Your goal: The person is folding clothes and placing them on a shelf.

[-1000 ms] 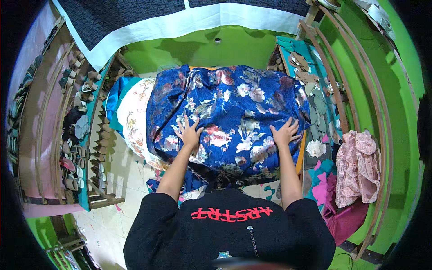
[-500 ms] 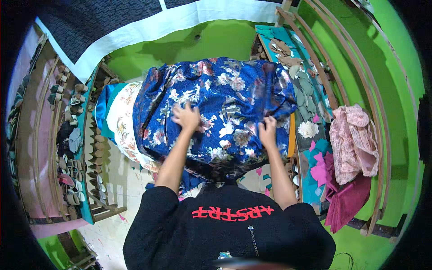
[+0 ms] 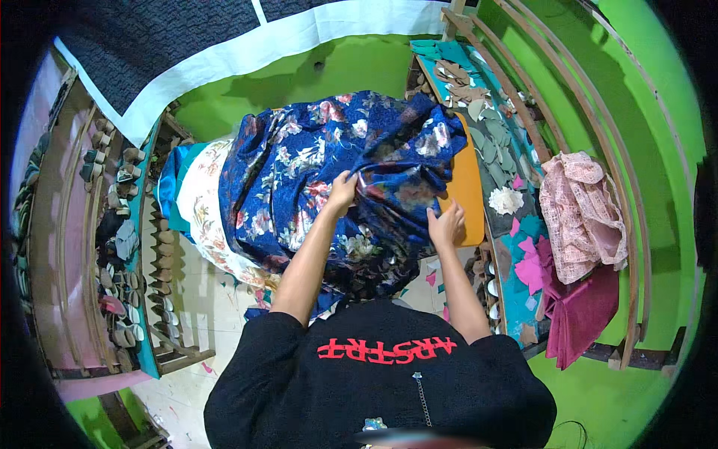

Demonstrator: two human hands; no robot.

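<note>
shifted left off one orange board (image 3: 469, 183): one blue cloth (image 3: 299, 161), left hand (image 3: 342, 193) pinching it, right hand (image 3: 447, 224) grip unclear.

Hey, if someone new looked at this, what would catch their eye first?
Probably the shiny blue floral fabric spread across the middle, with folds gathered between the left hand and the right hand. Next might come the orange-yellow surface showing past the fabric's right edge, then the pale pink openwork cloth at far right, just above a magenta cloth.
</note>
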